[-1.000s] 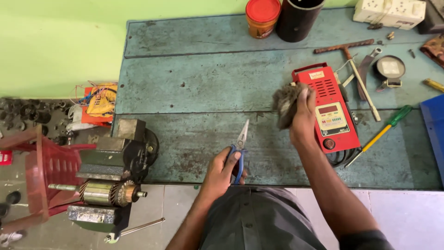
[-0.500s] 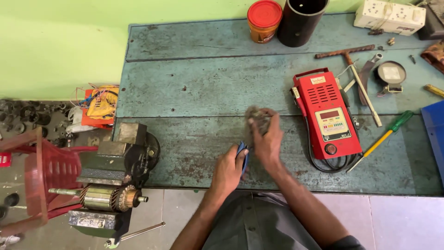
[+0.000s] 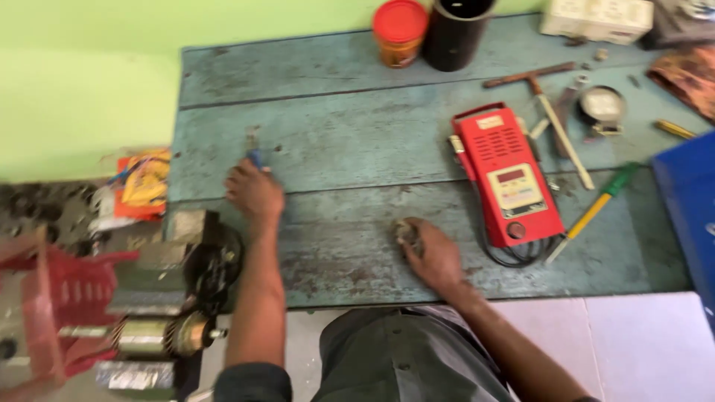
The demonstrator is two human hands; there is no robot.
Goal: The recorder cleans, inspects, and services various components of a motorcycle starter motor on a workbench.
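Observation:
My left hand (image 3: 255, 191) reaches out over the left part of the blue-green wooden workbench (image 3: 357, 141), closed on blue-handled pliers (image 3: 254, 152) whose tip points away from me. My right hand (image 3: 432, 255) rests near the bench's front edge, fingers curled around a small grey crumpled rag (image 3: 404, 232) pressed to the wood. A red battery tester (image 3: 509, 175) with a small display lies just right of that hand, its black cable coiled at its near end.
An orange-lidded jar (image 3: 400, 31) and a black cylinder (image 3: 455, 30) stand at the back. A T-handle tool (image 3: 547, 104), a green-handled screwdriver (image 3: 596, 208) and a round gauge (image 3: 602, 108) lie right. A blue box (image 3: 689, 216) is far right. Motor parts (image 3: 171, 335) and a red crate (image 3: 56, 298) sit left.
My left hand carried the pliers from the front edge out to the left and farther back. My right hand brought the rag from beside the red tester down to the front of the bench.

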